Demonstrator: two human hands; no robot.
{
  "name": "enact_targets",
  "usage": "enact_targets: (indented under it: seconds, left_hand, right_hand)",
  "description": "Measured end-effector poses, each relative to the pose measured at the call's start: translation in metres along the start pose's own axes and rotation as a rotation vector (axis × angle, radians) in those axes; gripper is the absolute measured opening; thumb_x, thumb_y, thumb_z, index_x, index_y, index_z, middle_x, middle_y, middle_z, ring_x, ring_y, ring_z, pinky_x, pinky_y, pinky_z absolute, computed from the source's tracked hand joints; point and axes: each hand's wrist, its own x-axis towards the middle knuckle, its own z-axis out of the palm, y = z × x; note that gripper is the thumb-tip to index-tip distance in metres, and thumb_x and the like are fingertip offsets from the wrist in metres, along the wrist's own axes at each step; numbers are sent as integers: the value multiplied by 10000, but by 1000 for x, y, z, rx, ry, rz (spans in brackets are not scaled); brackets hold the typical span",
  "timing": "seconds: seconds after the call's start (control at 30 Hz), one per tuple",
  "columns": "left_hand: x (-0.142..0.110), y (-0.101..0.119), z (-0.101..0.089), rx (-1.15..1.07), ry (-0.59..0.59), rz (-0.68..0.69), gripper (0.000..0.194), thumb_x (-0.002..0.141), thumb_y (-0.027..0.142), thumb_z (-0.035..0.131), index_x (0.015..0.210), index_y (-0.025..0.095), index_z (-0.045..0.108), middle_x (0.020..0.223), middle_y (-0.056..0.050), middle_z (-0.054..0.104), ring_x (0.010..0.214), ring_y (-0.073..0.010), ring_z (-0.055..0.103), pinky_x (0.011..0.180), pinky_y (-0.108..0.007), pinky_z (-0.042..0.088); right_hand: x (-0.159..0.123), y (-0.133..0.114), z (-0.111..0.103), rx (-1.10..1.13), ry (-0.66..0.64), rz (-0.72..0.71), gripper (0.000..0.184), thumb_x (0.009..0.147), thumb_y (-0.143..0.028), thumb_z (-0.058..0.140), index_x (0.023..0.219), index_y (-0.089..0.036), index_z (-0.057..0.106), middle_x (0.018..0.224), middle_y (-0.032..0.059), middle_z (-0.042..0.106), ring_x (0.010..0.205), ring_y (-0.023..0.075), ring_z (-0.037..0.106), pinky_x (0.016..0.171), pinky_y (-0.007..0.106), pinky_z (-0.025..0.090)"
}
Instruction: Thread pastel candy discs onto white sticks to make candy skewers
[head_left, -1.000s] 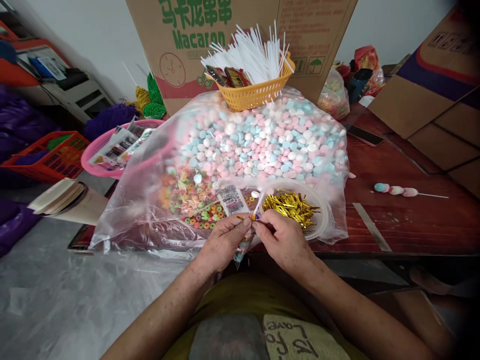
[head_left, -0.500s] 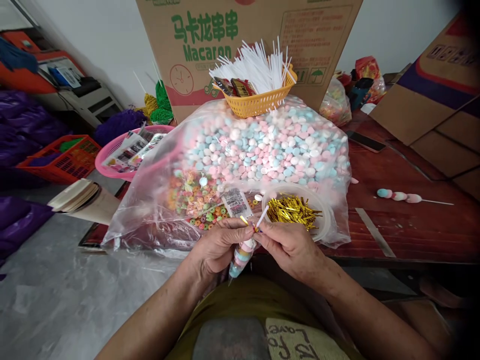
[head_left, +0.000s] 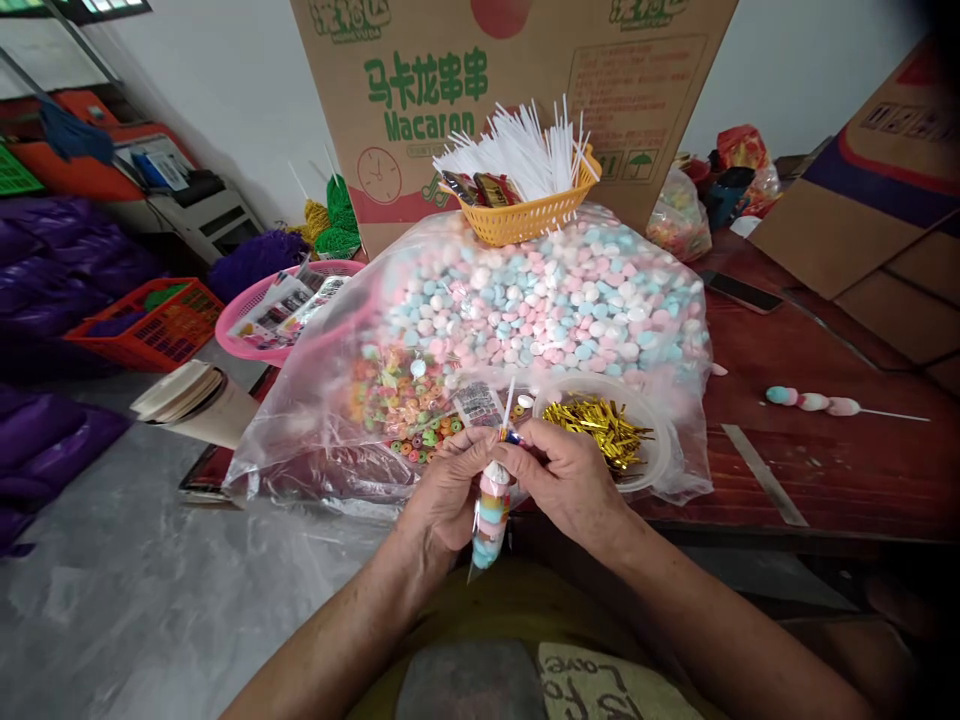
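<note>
Head view: left hand [head_left: 442, 490] and right hand [head_left: 574, 480] close together, lower centre of frame, fingers of both pinched on the neck of a wrapped candy skewer [head_left: 491, 510]. Skewer hangs candy end down, slightly tilted, white stick [head_left: 509, 400] pointing up. Just beyond right hand: clear bowl [head_left: 664, 450] of gold ties [head_left: 600, 430]. Mid-frame, large clear bag [head_left: 289, 430] of pastel candies; yellow basket [head_left: 525, 222] on top. Second skewer [head_left: 814, 402] lies at right.
</note>
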Motion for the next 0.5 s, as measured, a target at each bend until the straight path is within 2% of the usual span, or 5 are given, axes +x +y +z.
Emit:
enact_targets:
  seconds: [0.07, 0.2, 0.27, 0.43, 0.5]
  left_hand:
    - [-2, 5, -1, 85, -32, 6, 244, 578, 277, 789, 648, 132, 606, 512, 22, 582, 450, -67, 513, 483, -186, 434]
    - [-2, 28, -1, 496, -321, -71, 291, 649, 389, 732, 658, 109, 652, 577, -24, 612, 570, -120, 572, 581, -243, 454]
    - [0, 35, -1, 646, -385, -115, 282, 612, 368, 759, 635, 105, 659, 567, -22, 607, 592, -132, 576, 595, -249, 440]
    - [3, 24, -9, 622, -220, -172, 365, 579, 456, 746, 589, 102, 656, 508, -27, 584, 491, -111, 527, 505, -237, 385]
    - [3, 17, -11, 590, -143, -150, 374, 584, 469, 730, 570, 108, 637, 492, -17, 563, 451, -85, 480, 465, -219, 349]
  right_hand:
    - [1, 1, -3, -36, -31, -5, 347, 813, -328, 521, 544, -181, 358, 484, -66, 346, 465, 52, 292, 449, 174, 252]
    - [6, 1, -9, -203, -216, -86, 276, 798, -271, 515, 567, -178, 395, 507, -48, 384, 483, 63, 306, 479, 210, 218]
    - [8, 2, -9, -261, -320, -69, 218, 765, -218, 517, 577, -176, 416, 516, -41, 390, 495, 70, 312, 489, 223, 205]
    - [9, 4, -11, -7, -535, 127, 209, 795, -328, 526, 655, -176, 499, 530, -51, 463, 474, 62, 374, 470, 193, 256]
    - [7, 4, -14, 57, -574, 97, 192, 833, -322, 487, 709, -178, 516, 562, -50, 496, 494, 64, 411, 486, 187, 286]
